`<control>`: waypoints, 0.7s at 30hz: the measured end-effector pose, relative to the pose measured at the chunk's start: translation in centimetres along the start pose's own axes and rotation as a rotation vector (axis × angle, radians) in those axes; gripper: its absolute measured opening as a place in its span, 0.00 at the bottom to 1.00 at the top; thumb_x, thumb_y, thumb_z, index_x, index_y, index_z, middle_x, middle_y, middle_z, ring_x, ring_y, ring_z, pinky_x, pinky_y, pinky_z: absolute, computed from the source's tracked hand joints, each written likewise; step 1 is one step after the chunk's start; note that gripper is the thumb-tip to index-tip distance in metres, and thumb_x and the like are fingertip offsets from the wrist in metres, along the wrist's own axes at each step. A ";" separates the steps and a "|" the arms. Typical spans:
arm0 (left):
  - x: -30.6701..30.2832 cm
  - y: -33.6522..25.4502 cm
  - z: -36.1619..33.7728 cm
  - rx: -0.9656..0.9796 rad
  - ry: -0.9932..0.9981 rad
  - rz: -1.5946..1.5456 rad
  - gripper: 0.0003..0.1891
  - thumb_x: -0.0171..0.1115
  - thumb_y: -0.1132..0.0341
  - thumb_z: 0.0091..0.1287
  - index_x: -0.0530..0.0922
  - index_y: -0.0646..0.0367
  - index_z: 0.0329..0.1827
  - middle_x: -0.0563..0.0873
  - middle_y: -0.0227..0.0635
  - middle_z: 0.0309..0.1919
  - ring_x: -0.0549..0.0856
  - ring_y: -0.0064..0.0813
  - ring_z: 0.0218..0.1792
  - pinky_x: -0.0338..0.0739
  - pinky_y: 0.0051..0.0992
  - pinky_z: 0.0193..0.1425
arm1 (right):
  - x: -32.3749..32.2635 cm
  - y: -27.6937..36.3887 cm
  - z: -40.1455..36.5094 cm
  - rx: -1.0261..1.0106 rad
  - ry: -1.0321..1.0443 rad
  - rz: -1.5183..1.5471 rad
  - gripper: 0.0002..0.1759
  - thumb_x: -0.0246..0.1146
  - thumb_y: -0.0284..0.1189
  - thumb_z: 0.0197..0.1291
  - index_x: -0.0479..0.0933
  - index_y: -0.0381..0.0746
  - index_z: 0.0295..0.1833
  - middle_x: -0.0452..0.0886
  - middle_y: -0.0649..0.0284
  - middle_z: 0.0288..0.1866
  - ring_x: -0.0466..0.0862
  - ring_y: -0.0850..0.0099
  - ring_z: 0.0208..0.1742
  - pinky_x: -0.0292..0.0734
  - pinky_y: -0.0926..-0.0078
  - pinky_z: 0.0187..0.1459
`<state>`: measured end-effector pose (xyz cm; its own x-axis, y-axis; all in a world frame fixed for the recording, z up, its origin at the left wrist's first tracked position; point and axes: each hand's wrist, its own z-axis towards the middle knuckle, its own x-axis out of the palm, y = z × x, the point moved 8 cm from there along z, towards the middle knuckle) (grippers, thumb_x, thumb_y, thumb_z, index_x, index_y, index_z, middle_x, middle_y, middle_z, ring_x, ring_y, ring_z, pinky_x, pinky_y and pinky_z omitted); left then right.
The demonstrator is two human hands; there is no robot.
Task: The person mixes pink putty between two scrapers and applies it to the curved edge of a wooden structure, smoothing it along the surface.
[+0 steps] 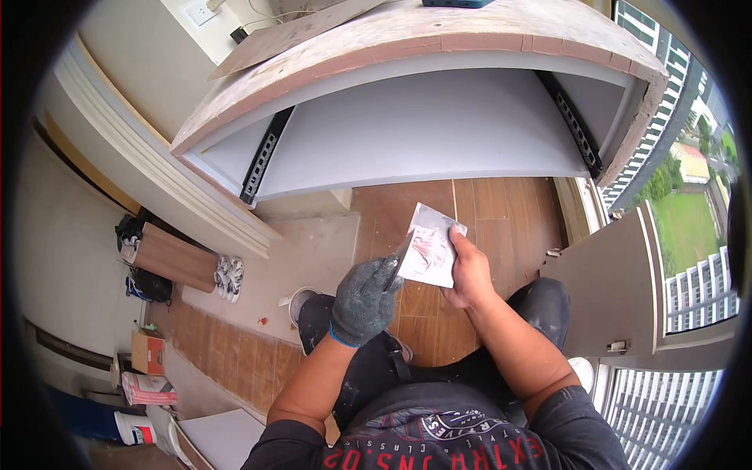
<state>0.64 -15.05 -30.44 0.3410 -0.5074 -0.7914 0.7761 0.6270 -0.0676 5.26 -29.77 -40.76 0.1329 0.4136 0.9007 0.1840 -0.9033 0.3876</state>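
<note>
My left hand [365, 301], in a grey knit glove with a blue cuff, is closed around a putty knife [403, 254]. The dark blade is seen nearly edge-on against the left side of a small white board [425, 215]. Pinkish filler [428, 251] lies smeared over the middle of this board. Bare and on the board's right edge, my right hand [473, 272] grips it with the thumb on top; its other fingers are mostly hidden underneath. Both hands are in front of my lap, below the cabinet's front edge.
Ahead stands an open-fronted cabinet [423, 129] with black drawer slides [266, 157] inside. A flat panel [301, 35] lies on its top. A white bucket [298, 304] is by my left knee. Shoes [229, 279] and boxes are left; an open cabinet door [603, 290] and windows are right.
</note>
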 end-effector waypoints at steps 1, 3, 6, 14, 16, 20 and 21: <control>-0.1 -0.1 -0.3 0.021 -0.020 0.016 0.14 0.66 0.73 0.65 0.83 0.60 0.54 0.87 0.47 0.47 0.86 0.47 0.46 0.80 0.43 0.54 | 0.1 0.2 -0.2 -0.006 0.011 0.014 0.26 0.50 0.43 0.79 0.71 0.29 0.63 0.83 0.51 0.57 0.86 0.60 0.56 0.82 0.60 0.59; -0.3 0.2 -1.1 0.062 -0.068 0.051 0.18 0.68 0.73 0.61 0.83 0.61 0.55 0.87 0.45 0.45 0.86 0.46 0.44 0.81 0.41 0.49 | 0.6 0.8 -0.4 -0.018 0.039 0.038 0.25 0.51 0.42 0.79 0.71 0.29 0.64 0.82 0.51 0.59 0.86 0.60 0.57 0.83 0.59 0.59; -0.4 2.7 -1.8 0.008 0.091 0.088 0.22 0.70 0.73 0.55 0.83 0.58 0.56 0.86 0.42 0.47 0.85 0.45 0.43 0.79 0.41 0.49 | 0.3 1.9 -0.2 -0.094 -0.021 0.017 0.26 0.49 0.43 0.79 0.70 0.31 0.65 0.83 0.53 0.57 0.85 0.62 0.57 0.81 0.60 0.61; -0.2 -2.6 -0.4 0.109 0.131 0.056 0.24 0.64 0.69 0.53 0.83 0.55 0.57 0.84 0.37 0.52 0.82 0.41 0.49 0.73 0.43 0.53 | 0.8 4.3 -2.4 -0.634 -0.287 -0.885 0.27 0.46 0.45 0.81 0.78 0.31 0.52 0.83 0.61 0.41 0.81 0.70 0.45 0.74 0.72 0.50; 0.8 -2.6 -0.4 0.110 0.125 0.034 0.25 0.64 0.69 0.53 0.83 0.56 0.57 0.84 0.37 0.52 0.82 0.41 0.49 0.73 0.43 0.52 | 0.8 3.7 -2.3 -0.598 -0.228 -0.963 0.28 0.45 0.46 0.81 0.79 0.31 0.50 0.84 0.59 0.37 0.81 0.69 0.42 0.75 0.69 0.47; 0.6 -1.4 0.6 0.098 0.035 0.018 0.26 0.65 0.70 0.52 0.83 0.56 0.58 0.84 0.38 0.53 0.82 0.43 0.48 0.74 0.44 0.52 | 3.7 3.1 -3.8 -0.655 -0.078 -1.027 0.28 0.43 0.45 0.81 0.79 0.32 0.49 0.86 0.54 0.37 0.82 0.66 0.39 0.76 0.66 0.45; 0.3 -0.8 1.0 0.094 0.015 0.006 0.26 0.65 0.71 0.52 0.83 0.56 0.58 0.85 0.39 0.53 0.83 0.43 0.49 0.75 0.45 0.52 | 4.0 2.7 -4.1 -0.643 -0.044 -1.055 0.29 0.43 0.45 0.81 0.79 0.31 0.49 0.86 0.54 0.38 0.82 0.66 0.40 0.76 0.66 0.46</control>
<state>0.65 -16.31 -30.07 0.3383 -0.4948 -0.8005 0.8205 0.5716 -0.0065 2.30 -30.99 -35.33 0.2448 0.9657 0.0863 -0.2895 -0.0122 0.9571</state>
